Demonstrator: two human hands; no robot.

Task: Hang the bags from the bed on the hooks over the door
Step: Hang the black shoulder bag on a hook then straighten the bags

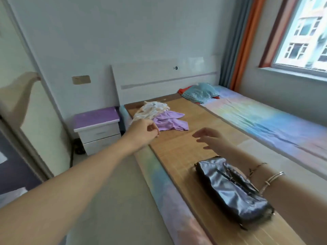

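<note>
I judge this to be the reach-and-pick step, with nothing lifted yet. Both of my hands are out over the bed, a wide one with a woven tan bamboo mat on its near strip and a pastel rainbow sheet beyond. My left hand sits at about ten o'clock from the middle of the view, its fingers loosely curled with the tips close together, and it has hold of nothing that I can see. My right hand, just right of centre, is spread with the fingers relaxed and apart, hovering above the mat and empty too. The one plain bag in view is the crumpled metallic silver-blue pouch bag, lying on the mat at about five o'clock, close under my right forearm and not touched by either hand. Farther up the mat, at about eleven o'clock and just past my left hand, lie a pale floral cloth bundle and a lilac cloth piece; I cannot tell whether these are bags or clothing. The door hooks are out of view. Next, I would bring a hand back and down onto the silver pouch, find its strap or top edge and close round it.
</note>
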